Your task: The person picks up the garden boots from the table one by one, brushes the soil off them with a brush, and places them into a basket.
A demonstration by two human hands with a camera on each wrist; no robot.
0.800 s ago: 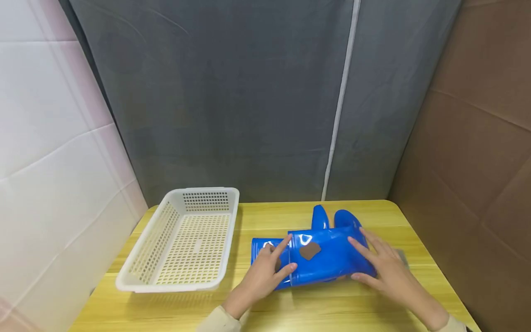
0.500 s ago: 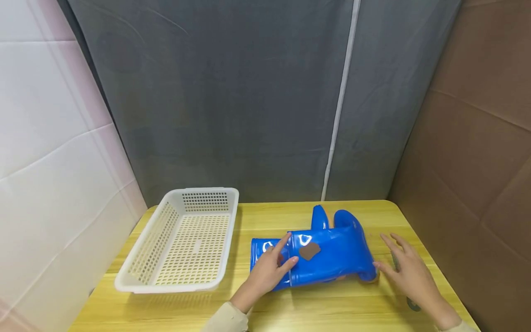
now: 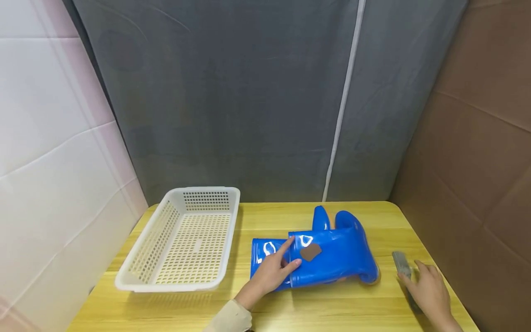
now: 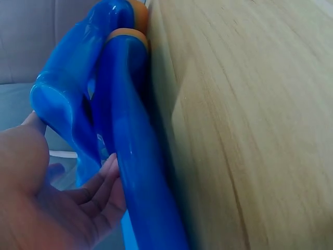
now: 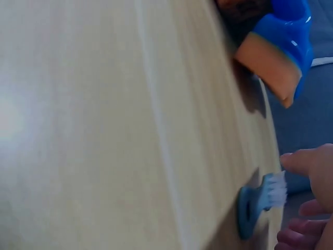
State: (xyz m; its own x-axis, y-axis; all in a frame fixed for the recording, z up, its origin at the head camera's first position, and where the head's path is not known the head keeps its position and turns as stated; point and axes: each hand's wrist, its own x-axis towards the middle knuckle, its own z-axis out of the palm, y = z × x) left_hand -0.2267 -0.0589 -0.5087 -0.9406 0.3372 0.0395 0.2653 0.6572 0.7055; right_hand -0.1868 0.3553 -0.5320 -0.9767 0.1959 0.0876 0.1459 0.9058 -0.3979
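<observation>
A pair of blue rain boots lies on its side on the wooden table. The upper boot (image 3: 332, 253), with a brown patch (image 3: 310, 251) on its shaft, overlaps the lower boot (image 3: 263, 249). My left hand (image 3: 267, 276) rests at the upper boot's cuff, index finger and thumb spread along its edge. In the left wrist view, the fingers (image 4: 106, 192) touch the lower boot's shaft. A small scrub brush (image 5: 255, 203) with a grey-green handle and pale bristles lies at the right. My right hand (image 3: 429, 288) hovers over it, thumb near the bristles, fingers loosely bent.
A white perforated plastic basket (image 3: 124, 276) stands on the table's left side. Grey cloth (image 3: 232, 115) hangs behind the table (image 3: 323, 309), white panels (image 3: 54, 161) rise on the left, and a brown wall (image 3: 481, 161) stands close on the right.
My right hand has come off the foot of the upper boot and moved right and down to the scrub brush. My left hand has stayed at the cuff, and the boots lie as before.
</observation>
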